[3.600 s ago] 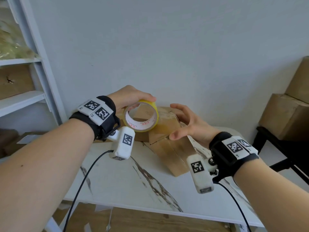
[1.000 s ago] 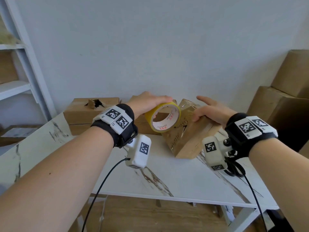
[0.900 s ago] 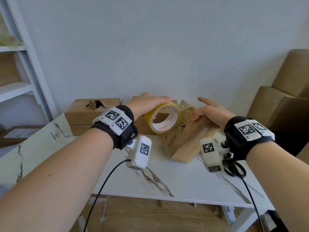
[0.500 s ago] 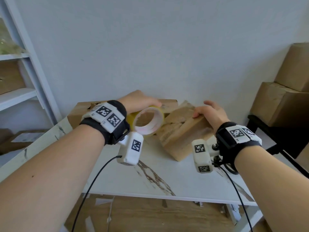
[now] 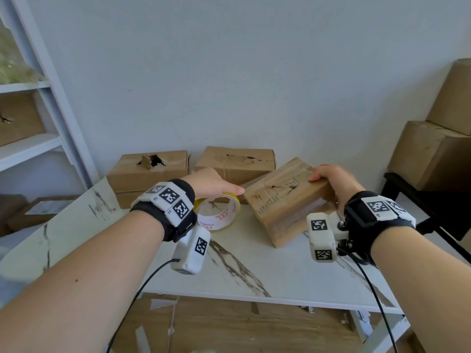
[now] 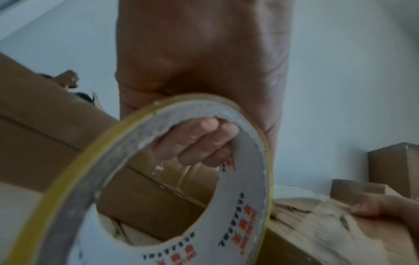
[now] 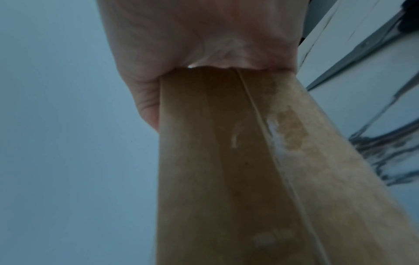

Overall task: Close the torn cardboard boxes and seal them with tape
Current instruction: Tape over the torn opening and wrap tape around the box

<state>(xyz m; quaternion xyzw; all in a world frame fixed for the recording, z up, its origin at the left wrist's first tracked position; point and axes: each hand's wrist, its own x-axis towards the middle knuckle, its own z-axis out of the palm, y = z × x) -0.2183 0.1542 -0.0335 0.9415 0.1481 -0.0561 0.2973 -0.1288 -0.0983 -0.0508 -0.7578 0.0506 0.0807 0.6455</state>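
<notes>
A torn cardboard box [image 5: 285, 200] lies tilted on the white marble table [image 5: 267, 271], its top wrapped in clear tape with a crack showing. My right hand [image 5: 334, 182] grips its far right end, fingers over the top; the box side [image 7: 238, 170] fills the right wrist view. My left hand [image 5: 216, 186] holds a yellow tape roll [image 5: 219, 215] low beside the box's left end. Its fingers [image 6: 199, 141] curl through the roll's white core [image 6: 240, 206].
Two more torn boxes stand at the table's back against the wall, one on the left [image 5: 150, 171] with a ragged hole, one in the middle [image 5: 237, 161]. A white shelf unit [image 5: 38, 110] is at left. Stacked boxes [image 5: 438, 149] sit at right on a dark stand.
The left hand has lowered the tape roll to the table beside the box. The right hand keeps hold of the box's right end, and the box has settled lower.
</notes>
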